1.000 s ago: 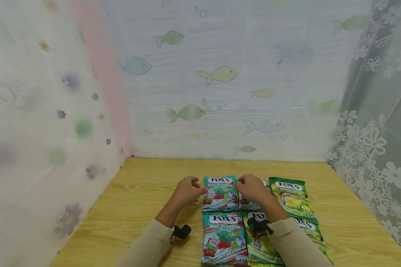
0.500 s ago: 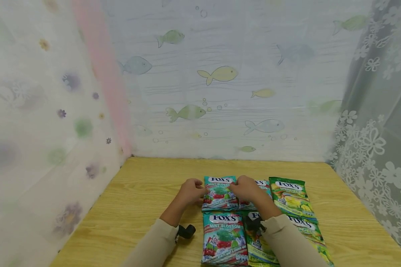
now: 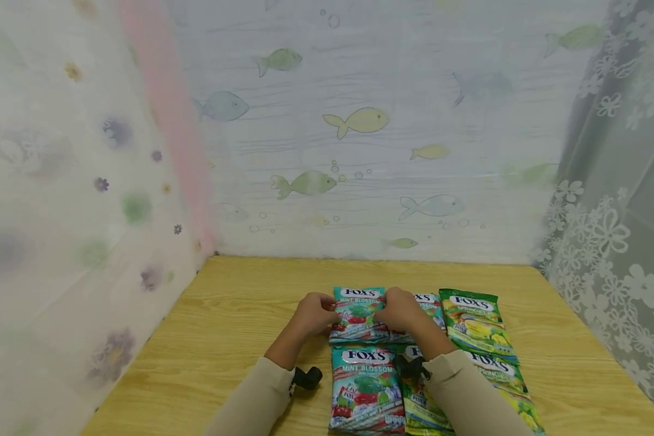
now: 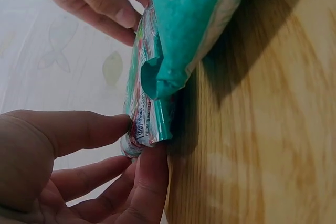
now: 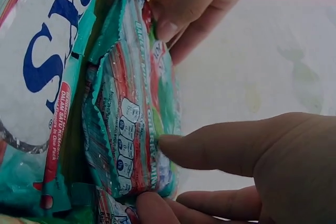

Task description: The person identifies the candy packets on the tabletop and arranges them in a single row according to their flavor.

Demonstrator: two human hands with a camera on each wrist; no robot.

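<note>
A teal Fox's Mint Blossom candy bag (image 3: 360,310) lies face up in the back row at the left. My left hand (image 3: 313,316) pinches its left edge, thumb on top and fingers below, as the left wrist view shows. On the opposite edge my right hand (image 3: 404,310) grips the same candy bag (image 5: 134,114), the thumb pressing its printed face. Another Mint Blossom bag (image 3: 432,306) is partly hidden behind the right hand. Directly in front of the held bag lies a further Mint Blossom bag (image 3: 366,390).
Green-and-yellow Fox's bags fill the right side: one at the back (image 3: 475,321), one nearer (image 3: 502,378), and one (image 3: 422,406) partly under the right sleeve. They lie on a wood-grain table (image 3: 234,315). A fish-print curtain (image 3: 370,181) hangs behind.
My right hand has shifted left, onto the right edge of the back-left candy bag. My left hand has moved slightly right and closed on its left edge. The bag has barely moved.
</note>
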